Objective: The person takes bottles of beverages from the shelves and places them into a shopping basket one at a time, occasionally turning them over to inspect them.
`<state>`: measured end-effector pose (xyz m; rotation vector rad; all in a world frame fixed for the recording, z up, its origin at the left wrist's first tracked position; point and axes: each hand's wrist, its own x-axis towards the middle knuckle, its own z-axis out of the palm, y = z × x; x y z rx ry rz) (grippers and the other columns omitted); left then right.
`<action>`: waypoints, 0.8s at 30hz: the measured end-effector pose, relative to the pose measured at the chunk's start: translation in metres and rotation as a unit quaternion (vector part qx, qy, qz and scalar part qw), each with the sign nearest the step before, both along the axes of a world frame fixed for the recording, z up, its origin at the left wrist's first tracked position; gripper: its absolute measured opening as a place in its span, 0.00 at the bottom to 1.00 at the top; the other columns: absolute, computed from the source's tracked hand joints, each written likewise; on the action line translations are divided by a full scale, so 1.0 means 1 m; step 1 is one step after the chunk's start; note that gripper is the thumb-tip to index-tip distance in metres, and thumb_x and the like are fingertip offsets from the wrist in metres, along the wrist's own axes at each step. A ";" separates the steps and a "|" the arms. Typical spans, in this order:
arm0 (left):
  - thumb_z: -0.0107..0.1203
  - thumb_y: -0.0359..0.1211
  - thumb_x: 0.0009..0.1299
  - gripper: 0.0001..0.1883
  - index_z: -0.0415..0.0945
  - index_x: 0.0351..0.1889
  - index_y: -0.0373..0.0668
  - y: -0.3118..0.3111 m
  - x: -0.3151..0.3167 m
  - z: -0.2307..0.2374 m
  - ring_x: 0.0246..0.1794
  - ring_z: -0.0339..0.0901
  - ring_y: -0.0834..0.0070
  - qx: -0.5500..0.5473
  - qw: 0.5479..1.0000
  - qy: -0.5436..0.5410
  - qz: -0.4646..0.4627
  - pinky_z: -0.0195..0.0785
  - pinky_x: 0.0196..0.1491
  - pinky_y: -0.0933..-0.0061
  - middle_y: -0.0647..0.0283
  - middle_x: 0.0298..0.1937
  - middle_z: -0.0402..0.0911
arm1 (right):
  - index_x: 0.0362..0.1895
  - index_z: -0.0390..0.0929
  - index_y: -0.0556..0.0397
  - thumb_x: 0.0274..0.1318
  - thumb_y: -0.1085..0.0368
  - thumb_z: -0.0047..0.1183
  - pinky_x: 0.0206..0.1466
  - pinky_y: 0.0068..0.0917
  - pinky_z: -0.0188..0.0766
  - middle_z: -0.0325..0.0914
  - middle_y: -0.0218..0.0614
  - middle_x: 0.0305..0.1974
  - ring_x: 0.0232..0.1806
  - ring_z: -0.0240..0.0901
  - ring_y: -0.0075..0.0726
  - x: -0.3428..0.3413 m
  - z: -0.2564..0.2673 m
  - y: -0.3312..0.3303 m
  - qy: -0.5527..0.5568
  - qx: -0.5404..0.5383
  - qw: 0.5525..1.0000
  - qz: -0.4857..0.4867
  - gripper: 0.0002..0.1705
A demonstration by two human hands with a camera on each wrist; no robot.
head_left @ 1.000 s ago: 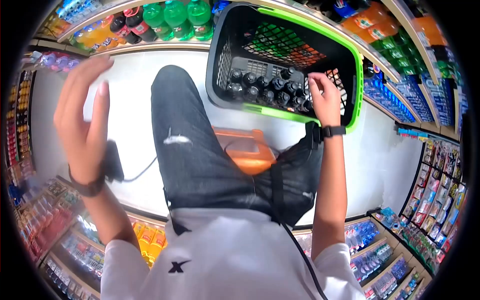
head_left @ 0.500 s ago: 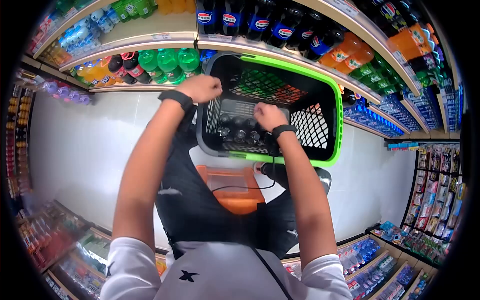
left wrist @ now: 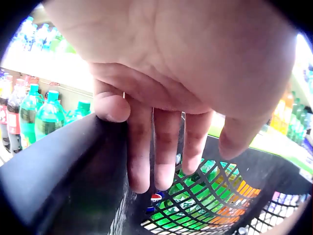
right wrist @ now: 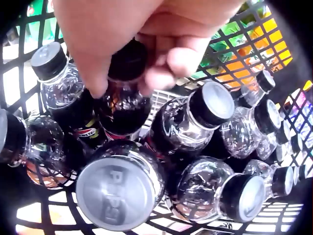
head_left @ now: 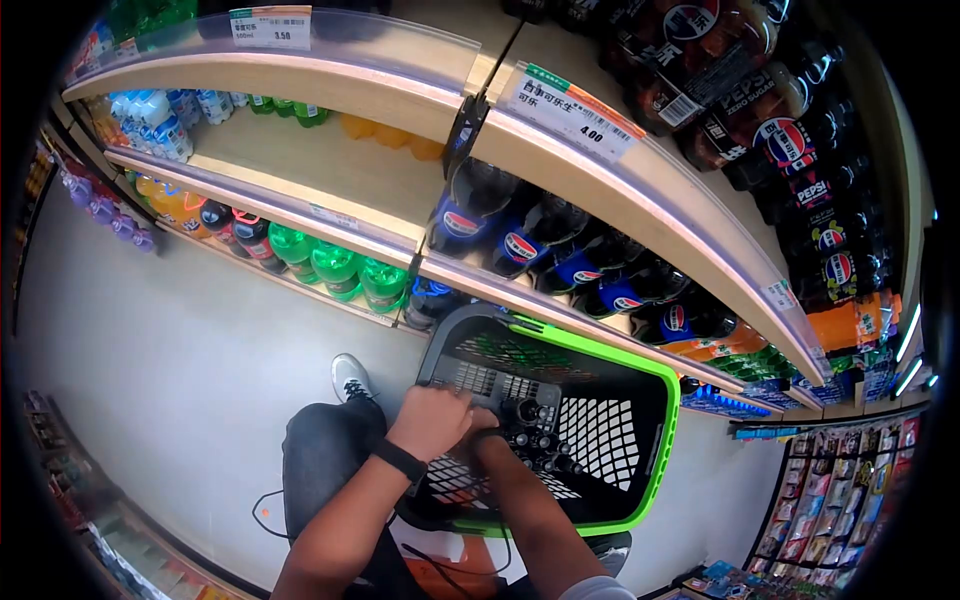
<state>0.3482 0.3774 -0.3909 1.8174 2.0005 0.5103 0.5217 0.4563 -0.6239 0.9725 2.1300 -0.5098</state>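
In the head view the left hand (head_left: 430,424) is at the near-left rim of the black and green basket (head_left: 655,480). The left wrist view shows that hand (left wrist: 161,112) palm down over the dark rim (left wrist: 63,161), one fingertip at its top edge and three straight fingers hanging inside. My right hand (head_left: 486,428) reaches into the basket just beside the left. The right wrist view shows the right hand (right wrist: 146,44) pinching a dark bottle (right wrist: 124,110) by its black cap and neck. Several black-capped bottles (right wrist: 117,193) stand or lean around it.
Shelves with large Pepsi bottles (head_left: 520,245) and green bottles (head_left: 335,265) run behind the basket. An orange stool-like object (head_left: 455,570) lies below it, with a thin cable (head_left: 505,545) nearby. A knee (head_left: 325,455) and shoe (head_left: 350,378) are left of the basket.
The head view has tilted toward the shelves. My left hand has come from the far left to the basket rim, and my right hand has moved left among the bottles.
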 end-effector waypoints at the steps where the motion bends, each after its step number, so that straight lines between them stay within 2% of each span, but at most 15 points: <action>1: 0.55 0.41 0.65 0.12 0.77 0.34 0.42 0.001 0.000 0.002 0.32 0.82 0.61 -0.004 1.000 -0.001 0.010 0.75 0.34 0.60 0.58 0.32 0.82 | 0.62 0.66 0.51 0.62 0.50 0.50 0.47 0.46 0.79 0.81 0.52 0.48 0.48 0.82 0.54 0.003 0.000 0.003 0.026 0.015 0.999 0.035 0.28; 2: 0.55 0.41 0.65 0.12 0.77 0.34 0.42 0.002 -0.002 0.004 0.32 0.82 0.61 -0.007 1.000 0.001 0.016 0.74 0.34 0.59 0.58 0.32 0.81 | 0.62 0.66 0.51 0.62 0.50 0.50 0.47 0.46 0.79 0.81 0.52 0.48 0.48 0.82 0.54 0.001 0.017 0.007 0.026 0.024 0.999 0.031 0.28; 4: 0.55 0.41 0.65 0.12 0.77 0.34 0.42 0.001 -0.003 -0.001 0.33 0.82 0.60 0.020 1.000 0.006 0.011 0.74 0.33 0.58 0.59 0.32 0.82 | 0.56 0.68 0.50 0.59 0.51 0.55 0.42 0.49 0.79 0.84 0.49 0.39 0.40 0.83 0.55 -0.007 0.090 0.001 0.071 0.066 0.995 -0.016 0.26; 5: 0.55 0.41 0.65 0.11 0.77 0.34 0.43 0.001 -0.004 -0.002 0.33 0.82 0.60 0.016 1.000 0.009 0.010 0.74 0.33 0.58 0.59 0.32 0.81 | 0.50 0.69 0.52 0.57 0.52 0.57 0.36 0.50 0.79 0.84 0.46 0.30 0.33 0.82 0.58 0.004 0.109 -0.002 0.151 0.103 0.983 0.011 0.23; 6: 0.55 0.40 0.65 0.11 0.77 0.34 0.43 0.001 -0.004 -0.001 0.32 0.82 0.60 0.013 1.000 0.013 0.011 0.74 0.33 0.57 0.59 0.32 0.81 | 0.47 0.70 0.52 0.58 0.50 0.54 0.38 0.53 0.77 0.83 0.50 0.31 0.33 0.82 0.59 0.010 0.142 -0.002 0.162 0.089 0.983 0.000 0.22; 7: 0.56 0.41 0.65 0.14 0.78 0.43 0.44 0.000 -0.006 0.004 0.37 0.82 0.58 -0.015 1.000 -0.006 0.001 0.75 0.37 0.57 0.57 0.36 0.82 | 0.47 0.69 0.52 0.58 0.50 0.55 0.37 0.52 0.77 0.82 0.51 0.30 0.32 0.81 0.59 0.020 0.172 -0.006 0.183 0.106 0.977 -0.016 0.22; 9: 0.58 0.42 0.64 0.18 0.76 0.49 0.45 -0.006 -0.005 0.014 0.42 0.81 0.57 0.013 1.000 -0.004 -0.025 0.75 0.42 0.56 0.56 0.41 0.81 | 0.46 0.69 0.53 0.58 0.50 0.55 0.35 0.50 0.77 0.82 0.50 0.29 0.31 0.80 0.60 0.038 0.245 -0.015 0.223 0.148 0.963 -0.039 0.22; 11: 0.64 0.42 0.61 0.34 0.67 0.65 0.46 -0.013 0.003 0.037 0.56 0.76 0.55 -0.022 0.997 -0.041 -0.069 0.71 0.56 0.56 0.53 0.58 0.75 | 0.43 0.68 0.53 0.60 0.51 0.56 0.32 0.49 0.76 0.80 0.50 0.26 0.29 0.79 0.60 0.062 0.315 -0.024 0.290 0.194 0.936 -0.049 0.20; 12: 0.64 0.42 0.61 0.34 0.67 0.65 0.46 -0.016 0.011 0.054 0.56 0.76 0.55 -0.014 0.997 -0.032 -0.070 0.71 0.56 0.56 0.53 0.58 0.75 | 0.41 0.66 0.53 0.61 0.52 0.56 0.30 0.48 0.75 0.79 0.50 0.25 0.27 0.79 0.59 0.075 0.344 -0.028 0.343 0.219 0.912 -0.051 0.19; 16: 0.68 0.41 0.58 0.37 0.67 0.65 0.43 -0.019 0.052 0.137 0.57 0.74 0.56 0.205 0.955 -0.104 -0.186 0.67 0.60 0.57 0.55 0.59 0.74 | 0.39 0.73 0.56 0.56 0.61 0.63 0.26 0.36 0.72 0.78 0.41 0.25 0.22 0.77 0.46 0.091 0.511 -0.064 0.498 0.238 0.824 -0.129 0.14; 18: 0.70 0.40 0.55 0.32 0.73 0.57 0.42 -0.021 0.066 0.194 0.54 0.76 0.56 0.249 0.945 -0.125 -0.171 0.69 0.58 0.59 0.56 0.51 0.79 | 0.40 0.75 0.57 0.54 0.64 0.64 0.25 0.28 0.70 0.76 0.39 0.28 0.20 0.72 0.38 0.096 0.567 -0.079 0.566 0.224 0.785 -0.115 0.14; 19: 0.70 0.38 0.54 0.31 0.74 0.56 0.41 -0.023 0.070 0.217 0.53 0.77 0.56 0.301 0.933 -0.110 -0.162 0.70 0.57 0.59 0.55 0.50 0.80 | 0.42 0.76 0.56 0.52 0.64 0.65 0.25 0.24 0.67 0.76 0.39 0.31 0.20 0.70 0.35 0.101 0.580 -0.076 0.614 0.274 0.741 0.011 0.16; 20: 0.71 0.37 0.53 0.29 0.75 0.54 0.41 -0.024 0.072 0.239 0.52 0.78 0.55 0.354 0.918 -0.096 -0.153 0.71 0.56 0.59 0.55 0.49 0.81 | 0.43 0.77 0.55 0.51 0.63 0.66 0.25 0.25 0.67 0.75 0.37 0.30 0.22 0.72 0.33 0.100 0.606 -0.090 0.610 0.263 0.747 0.005 0.17; 21: 0.70 0.33 0.52 0.27 0.76 0.52 0.40 -0.025 0.074 0.264 0.51 0.79 0.54 0.362 0.914 -0.121 -0.138 0.73 0.54 0.60 0.53 0.49 0.82 | 0.43 0.77 0.54 0.50 0.63 0.66 0.26 0.26 0.68 0.75 0.37 0.30 0.23 0.72 0.35 0.098 0.623 -0.097 0.617 0.281 0.733 0.053 0.17; 24: 0.64 0.29 0.55 0.24 0.75 0.52 0.38 0.003 0.054 0.316 0.51 0.80 0.53 0.501 0.858 -0.034 -0.111 0.74 0.54 0.59 0.51 0.49 0.82 | 0.48 0.78 0.49 0.46 0.63 0.68 0.31 0.35 0.74 0.73 0.35 0.30 0.27 0.74 0.43 0.086 0.650 -0.103 0.621 0.355 0.682 0.151 0.22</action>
